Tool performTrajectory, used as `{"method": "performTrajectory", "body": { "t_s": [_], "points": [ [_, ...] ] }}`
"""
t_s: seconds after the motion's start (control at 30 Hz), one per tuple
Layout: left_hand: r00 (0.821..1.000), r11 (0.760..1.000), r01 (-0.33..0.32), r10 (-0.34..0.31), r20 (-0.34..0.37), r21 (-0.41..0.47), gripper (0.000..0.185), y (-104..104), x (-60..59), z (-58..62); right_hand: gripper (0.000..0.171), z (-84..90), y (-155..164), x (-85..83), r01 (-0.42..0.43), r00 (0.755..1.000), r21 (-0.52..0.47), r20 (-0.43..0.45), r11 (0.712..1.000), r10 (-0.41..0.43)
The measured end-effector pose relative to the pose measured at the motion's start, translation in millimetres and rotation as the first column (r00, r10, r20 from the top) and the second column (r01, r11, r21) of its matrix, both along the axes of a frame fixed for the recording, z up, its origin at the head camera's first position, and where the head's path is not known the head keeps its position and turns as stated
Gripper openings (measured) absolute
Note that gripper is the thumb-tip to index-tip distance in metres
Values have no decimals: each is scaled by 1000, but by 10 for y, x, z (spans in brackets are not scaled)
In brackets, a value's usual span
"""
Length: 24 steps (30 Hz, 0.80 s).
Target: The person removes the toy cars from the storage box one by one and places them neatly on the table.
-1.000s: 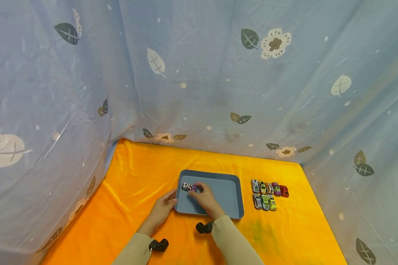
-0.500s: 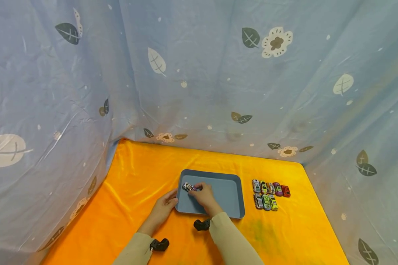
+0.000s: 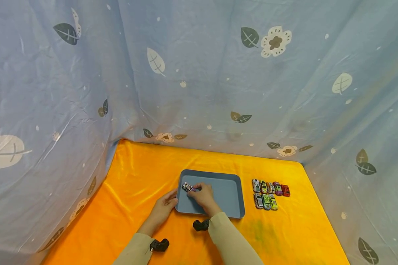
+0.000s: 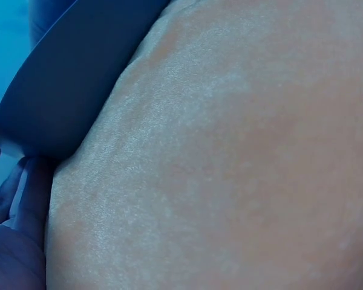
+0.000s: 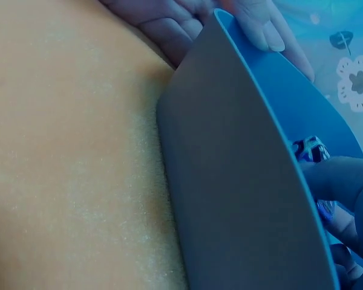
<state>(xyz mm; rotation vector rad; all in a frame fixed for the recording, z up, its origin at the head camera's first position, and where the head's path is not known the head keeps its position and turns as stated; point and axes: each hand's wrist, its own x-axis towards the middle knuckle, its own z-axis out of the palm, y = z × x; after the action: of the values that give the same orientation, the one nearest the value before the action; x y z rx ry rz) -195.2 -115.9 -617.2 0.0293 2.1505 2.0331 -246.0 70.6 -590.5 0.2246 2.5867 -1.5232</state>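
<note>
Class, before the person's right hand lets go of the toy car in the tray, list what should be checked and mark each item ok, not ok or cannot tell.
1. Toy car is inside the tray's walls, at its far left corner: ok.
2. Right hand pinches the car: ok.
3. Left hand steadies the tray's left rim: ok.
4. Car's wheels rest on the tray floor: cannot tell.
5. Tray lies flat on the orange cloth: ok.
6. Row of cars stands apart, right of the tray: ok.
</note>
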Motion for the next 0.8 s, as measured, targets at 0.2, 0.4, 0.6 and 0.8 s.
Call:
{"method": "performTrajectory", "body": {
  "t_s": [0.2, 0.4, 0.6, 0.8],
  "points": [
    [1000, 1000, -2, 2, -20, -5, 47, -9, 2, 0, 32, 9, -7, 12, -20, 1000, 42, -2, 999, 20],
    [1000, 1000, 4, -4, -2, 2, 47, 3, 0, -12, 33, -2, -7, 32, -21, 1000, 95, -7, 995, 22],
    [1000, 1000, 4, -4, -3, 10, 48, 17, 3, -8, 31, 15, 4, 45, -22, 1000, 93, -7, 995, 23],
    [1000, 1000, -13, 13, 7, -5, 47, 11, 6, -3, 31, 25, 3, 54, -20, 1000, 41, 3, 999, 20]
  ]
}}
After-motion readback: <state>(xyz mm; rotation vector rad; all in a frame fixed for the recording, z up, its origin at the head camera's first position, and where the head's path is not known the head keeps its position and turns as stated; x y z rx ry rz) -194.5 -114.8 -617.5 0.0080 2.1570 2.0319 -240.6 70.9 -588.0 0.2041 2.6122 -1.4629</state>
